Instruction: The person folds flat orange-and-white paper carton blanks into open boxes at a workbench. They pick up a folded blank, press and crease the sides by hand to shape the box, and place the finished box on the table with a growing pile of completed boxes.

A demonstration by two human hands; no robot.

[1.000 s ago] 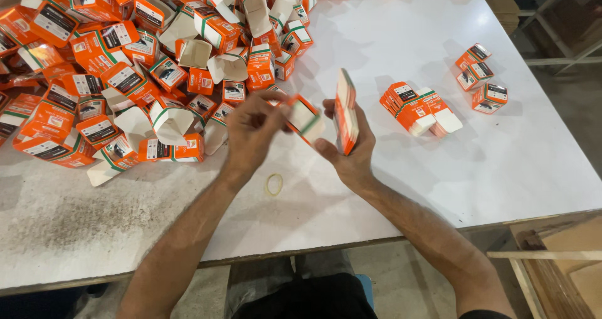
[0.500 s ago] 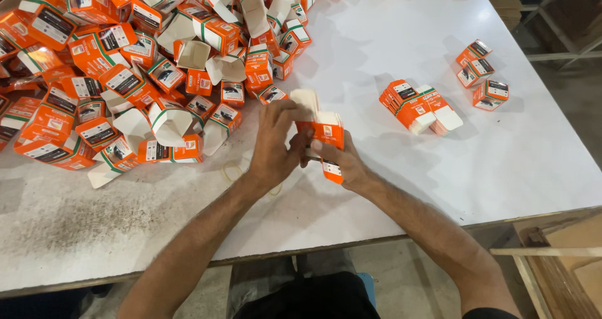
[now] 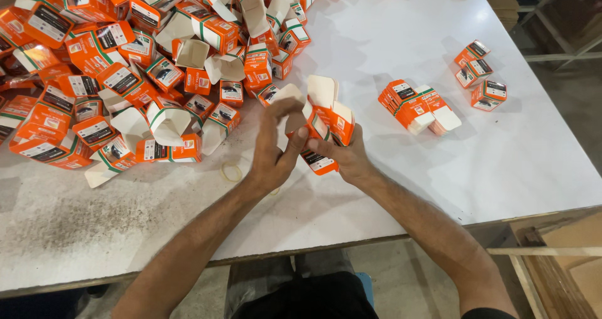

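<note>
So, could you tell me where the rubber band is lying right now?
In the head view the rubber band lies flat on the white table, just left of the left hand and below the pile of orange cartons.

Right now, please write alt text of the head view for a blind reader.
Left hand and right hand hold small orange-and-white cardboard boxes over a white table. A heap of similar boxes lies at left, a flat stack at right.

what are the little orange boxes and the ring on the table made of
Orange boxes: likely thin printed card, slightly glossy outside, plain white inside; the flaps fold flat and hold creases. Ring: seemingly a rubber band, thin, pale yellowish, lying limp on the white table.
</note>
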